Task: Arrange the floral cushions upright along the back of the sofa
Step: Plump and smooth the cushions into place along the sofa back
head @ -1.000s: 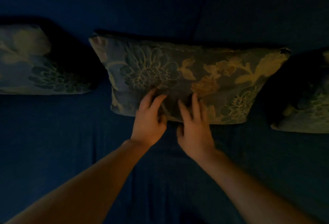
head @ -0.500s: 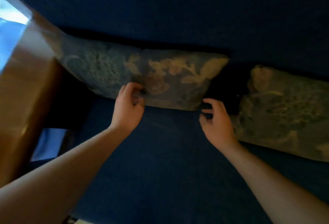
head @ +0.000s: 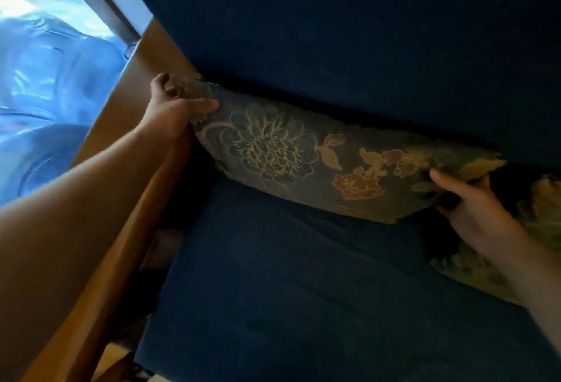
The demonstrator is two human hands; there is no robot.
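A long floral cushion (head: 318,163), dark grey-blue with yellow and orange flowers, leans against the dark blue sofa back (head: 334,32) at the sofa's left end. My left hand (head: 176,108) grips its upper left corner beside the wooden armrest. My right hand (head: 476,208) holds its right end, thumb on the front face. A second floral cushion (head: 543,208) lies further right, partly hidden behind my right hand and forearm.
A wooden armrest (head: 127,138) runs along the sofa's left side. Beyond it hang a bright window frame (head: 100,2) and blue translucent fabric (head: 51,78). The blue seat (head: 288,290) spreads out in front of the cushions.
My view swung left. My left hand climbed from the cushion's lower edge to its upper left corner, and my right hand closed on its right end. The cushion now sits tight against the armrest.
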